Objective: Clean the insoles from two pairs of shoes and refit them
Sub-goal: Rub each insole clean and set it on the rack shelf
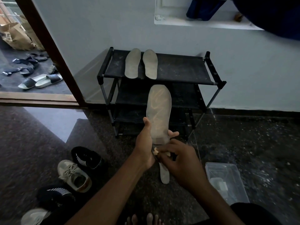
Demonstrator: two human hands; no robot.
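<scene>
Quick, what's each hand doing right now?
Left hand: holds the grey insole, fingers wrapped round it.
Right hand: pinches a small pale wipe against that insole.

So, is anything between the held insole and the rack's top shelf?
Nothing visible. The left hand grips the insole in front of the rack, the right hand pinches a pale wad at its heel; the top shelf right of the two laid insoles is free.
</scene>
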